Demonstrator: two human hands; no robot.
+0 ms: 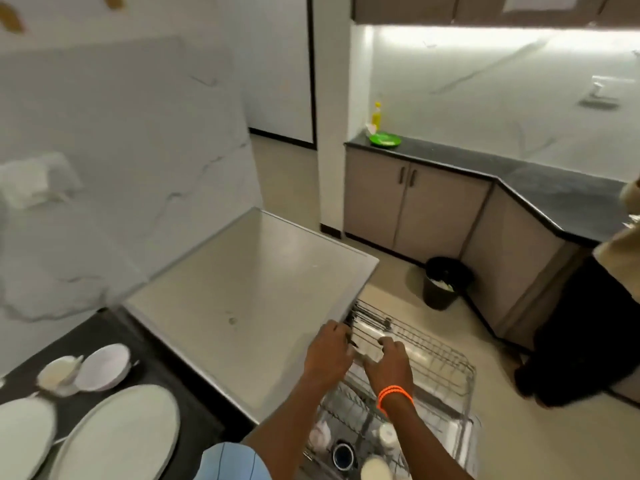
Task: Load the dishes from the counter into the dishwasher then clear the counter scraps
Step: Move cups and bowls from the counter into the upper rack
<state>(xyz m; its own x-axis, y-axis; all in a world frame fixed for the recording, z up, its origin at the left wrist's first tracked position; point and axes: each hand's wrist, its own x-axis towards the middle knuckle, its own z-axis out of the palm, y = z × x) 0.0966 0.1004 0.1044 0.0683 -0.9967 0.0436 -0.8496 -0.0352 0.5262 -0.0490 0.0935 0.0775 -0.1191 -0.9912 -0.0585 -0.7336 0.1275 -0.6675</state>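
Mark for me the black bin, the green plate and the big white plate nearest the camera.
black bin [446,284], head view, on its front wall.
green plate [385,139], head view, on its middle.
big white plate [117,434], head view, on its flat centre.

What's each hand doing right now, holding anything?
Left hand: fingers curled on the upper rack, grip on its near edge.
Right hand: curled over a pale item in that rack; what it is cannot be told.

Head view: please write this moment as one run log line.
left hand: on upper rack | right hand: holds pale item there | counter: plates waiting
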